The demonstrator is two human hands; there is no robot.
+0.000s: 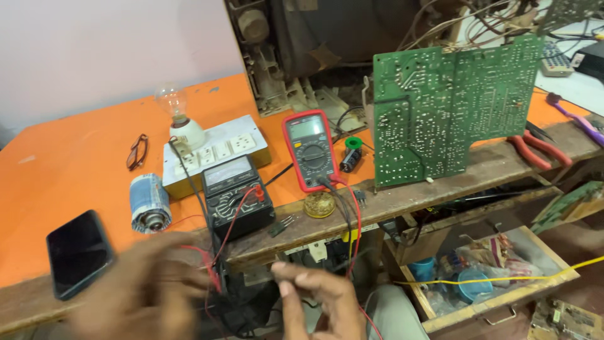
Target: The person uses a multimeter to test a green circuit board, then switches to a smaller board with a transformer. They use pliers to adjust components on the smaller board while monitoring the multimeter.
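Note:
My left hand (141, 286) is blurred at the bottom left, fingers spread over the table's front edge, close to a red test probe (212, 272) whose lead runs up to a black analog meter (237, 196). I cannot tell whether the hand grips the probe. My right hand (314, 296) is at bottom centre, thumb and finger pinched near the red and black leads (352, 220) hanging from a red digital multimeter (310, 150). A green circuit board (440, 107) stands upright on the bench behind.
On the orange table (75, 151) lie a black phone (78, 252), a small motor (150, 204), glasses (136, 152), a socket board with a bulb (214, 148), a solder reel (352, 151) and red pliers (538, 148). An open drawer (484, 277) holds clutter at lower right.

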